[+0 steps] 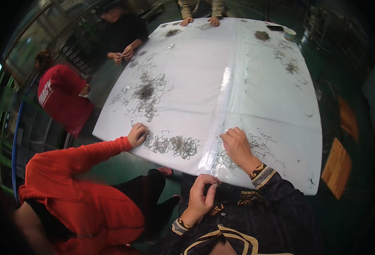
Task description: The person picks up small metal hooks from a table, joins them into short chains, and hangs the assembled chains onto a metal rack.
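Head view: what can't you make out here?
In the head view:
Left hand: its own curled fingers hide whether it grips anything.
Right hand: its back hides what lies under the palm.
Dark wire pile at left: pieces too small and tangled to count.
Person opposite: head cut off by the upper edge.

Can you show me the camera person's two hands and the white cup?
Left hand (199,198), head view: its thumb side.
Right hand (238,146), head view: its back.
White cup (288,37), head view: its outer wall.
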### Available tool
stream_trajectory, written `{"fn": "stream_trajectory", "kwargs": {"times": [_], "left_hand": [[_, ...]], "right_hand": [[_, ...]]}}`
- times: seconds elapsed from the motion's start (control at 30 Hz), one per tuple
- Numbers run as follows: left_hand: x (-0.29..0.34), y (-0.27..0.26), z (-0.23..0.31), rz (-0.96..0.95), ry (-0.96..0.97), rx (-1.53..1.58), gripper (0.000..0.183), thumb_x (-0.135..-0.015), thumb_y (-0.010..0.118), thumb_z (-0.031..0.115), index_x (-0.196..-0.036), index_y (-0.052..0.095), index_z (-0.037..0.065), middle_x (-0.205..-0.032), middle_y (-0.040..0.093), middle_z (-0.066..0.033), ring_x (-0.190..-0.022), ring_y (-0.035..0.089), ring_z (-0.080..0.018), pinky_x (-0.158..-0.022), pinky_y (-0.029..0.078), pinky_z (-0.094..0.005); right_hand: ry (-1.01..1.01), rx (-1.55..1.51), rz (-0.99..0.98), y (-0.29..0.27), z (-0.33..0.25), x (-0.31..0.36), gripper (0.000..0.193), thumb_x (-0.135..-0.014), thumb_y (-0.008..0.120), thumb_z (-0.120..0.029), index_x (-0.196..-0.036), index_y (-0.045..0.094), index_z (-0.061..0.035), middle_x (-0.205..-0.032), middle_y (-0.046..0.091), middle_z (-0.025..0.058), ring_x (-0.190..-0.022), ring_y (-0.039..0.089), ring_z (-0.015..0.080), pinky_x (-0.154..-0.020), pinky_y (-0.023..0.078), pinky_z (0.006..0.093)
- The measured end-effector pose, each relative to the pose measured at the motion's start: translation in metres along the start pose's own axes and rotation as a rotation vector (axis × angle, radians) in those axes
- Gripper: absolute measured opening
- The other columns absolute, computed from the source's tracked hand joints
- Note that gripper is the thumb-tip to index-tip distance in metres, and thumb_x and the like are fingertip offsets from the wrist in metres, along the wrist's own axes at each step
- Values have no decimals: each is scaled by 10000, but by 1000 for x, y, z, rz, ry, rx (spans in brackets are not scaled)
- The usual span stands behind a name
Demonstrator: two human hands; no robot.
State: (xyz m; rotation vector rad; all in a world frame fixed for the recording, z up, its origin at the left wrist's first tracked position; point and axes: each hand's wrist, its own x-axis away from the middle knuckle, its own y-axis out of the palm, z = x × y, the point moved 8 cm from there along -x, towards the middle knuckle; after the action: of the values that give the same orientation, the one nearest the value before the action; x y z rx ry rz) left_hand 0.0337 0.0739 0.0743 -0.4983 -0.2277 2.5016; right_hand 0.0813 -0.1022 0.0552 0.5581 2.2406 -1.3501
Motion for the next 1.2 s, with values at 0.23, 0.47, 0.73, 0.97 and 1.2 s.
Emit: {"fn": "stream_trajectory", "kwargs": {"times": [0.23, 0.47, 0.73, 0.97, 1.2], "left_hand": [[5, 10, 6, -19, -8, -13, 83, -921, 524, -45, -983, 491, -1, -934, 630, -137, -875, 616, -180, -816, 487, -293], [10, 25, 9, -36, 46, -162, 41, -915, 544, -35, -951, 529, -20, -875, 631, -100, -782, 604, -145, -722, 481, -265], [21, 32, 8, -15, 45, -166, 58, -911, 560, -29, -965, 542, -24, -860, 618, -89, -777, 586, -132, -709, 474, -257], [24, 26, 7, 52, -16, -168, 109, -847, 608, -42, -940, 564, -4, -888, 598, -142, -808, 596, -300, -724, 477, -352], [26, 32, 9, 3, 30, -242, 149, -819, 622, -46, -955, 584, 2, -888, 607, -145, -831, 594, -325, -744, 469, -377]], "right_hand": [[108, -401, -89, -64, -44, 18, 47, -806, 685, -42, -844, 665, -22, -806, 575, 104, -790, 578, 292, -696, 477, 383], [196, -525, -189, -86, -65, 51, 65, -850, 621, -71, -851, 592, -12, -790, 558, 136, -735, 590, 328, -653, 479, 413], [114, -478, -180, -94, -79, 64, 73, -851, 612, -77, -849, 565, -22, -729, 578, 133, -680, 617, 327, -589, 487, 408], [39, -370, -225, -95, -90, 65, 80, -846, 618, -84, -839, 559, -30, -724, 566, 116, -646, 621, 303, -554, 500, 376], [46, -235, -324, -84, -95, 64, 153, -857, 640, -126, -817, 527, -31, -714, 547, 117, -650, 626, 299, -547, 510, 369]]}}
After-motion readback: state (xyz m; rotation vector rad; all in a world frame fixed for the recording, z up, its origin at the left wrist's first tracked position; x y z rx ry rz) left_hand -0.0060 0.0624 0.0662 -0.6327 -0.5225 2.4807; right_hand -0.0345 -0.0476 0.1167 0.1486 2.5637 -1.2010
